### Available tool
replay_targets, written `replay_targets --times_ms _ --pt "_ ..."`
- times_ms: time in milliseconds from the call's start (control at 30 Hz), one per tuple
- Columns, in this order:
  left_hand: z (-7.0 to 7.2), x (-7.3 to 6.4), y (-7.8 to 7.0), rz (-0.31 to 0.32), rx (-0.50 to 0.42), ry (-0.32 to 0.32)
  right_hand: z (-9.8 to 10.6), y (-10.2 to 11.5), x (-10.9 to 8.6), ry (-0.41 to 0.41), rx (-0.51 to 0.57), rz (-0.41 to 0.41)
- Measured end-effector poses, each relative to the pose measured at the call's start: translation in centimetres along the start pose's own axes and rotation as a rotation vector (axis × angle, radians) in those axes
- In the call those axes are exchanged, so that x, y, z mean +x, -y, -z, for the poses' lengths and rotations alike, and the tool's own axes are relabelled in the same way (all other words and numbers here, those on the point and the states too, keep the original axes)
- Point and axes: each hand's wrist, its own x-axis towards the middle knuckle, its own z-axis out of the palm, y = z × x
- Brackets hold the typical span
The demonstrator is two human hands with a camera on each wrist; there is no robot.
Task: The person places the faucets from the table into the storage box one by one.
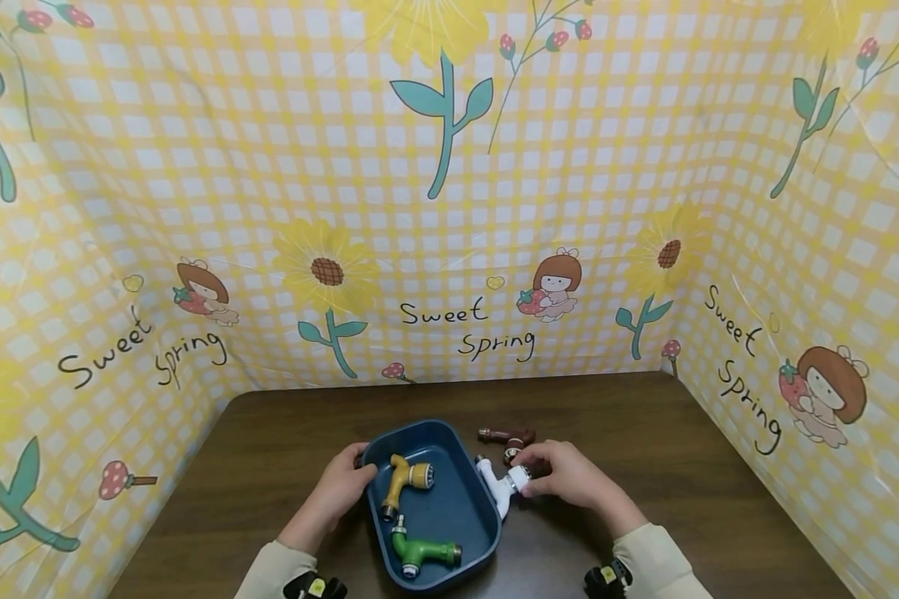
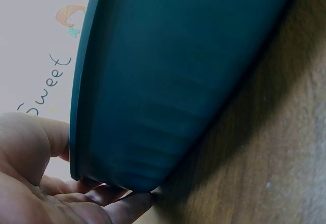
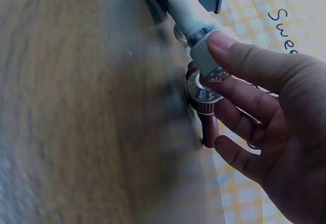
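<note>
My left hand [image 1: 342,484] holds the far-left side of a blue plastic basin [image 1: 453,482], thumb at the rim and fingers against the outer wall in the left wrist view. A white tap [image 1: 502,491] is beside the basin's right wall, overlapping its rim in the head view. My right hand [image 1: 572,476] pinches this tap by its ribbed white collar [image 3: 206,56] between thumb and index finger, the other fingers loosely bent. Inside the basin lie a yellow tap [image 1: 399,485] and a green tap [image 1: 419,551]. Just behind the white one is a brown tap [image 1: 520,441].
The dark wooden table [image 1: 292,424] carries the basin. A yellow-and-white checked cloth [image 1: 434,241] with flowers and lettering stands as a wall at the back and both sides. Dark devices are strapped to the left wrist [image 1: 315,586] and right wrist [image 1: 608,578].
</note>
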Motion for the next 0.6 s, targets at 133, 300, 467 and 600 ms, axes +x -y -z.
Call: replay_targets --times_ms 133,300,467,600 --pt "0.0 -0.1 0.0 0.004 -0.003 0.002 0.4 0.1 -0.1 -0.018 0.009 0.011" --pt "0.0 -0.1 -0.2 0.003 -0.006 0.004 0.7 0.0 -0.3 -0.037 0.019 0.009" --pt "0.0 -0.1 -0.3 0.004 0.0 0.001 1.0 0.1 -0.5 -0.05 0.043 -0.001" --pt "0.0 -0.1 -0.2 0.005 0.006 -0.002 1.2 0.1 -0.5 -0.066 0.052 -0.005"
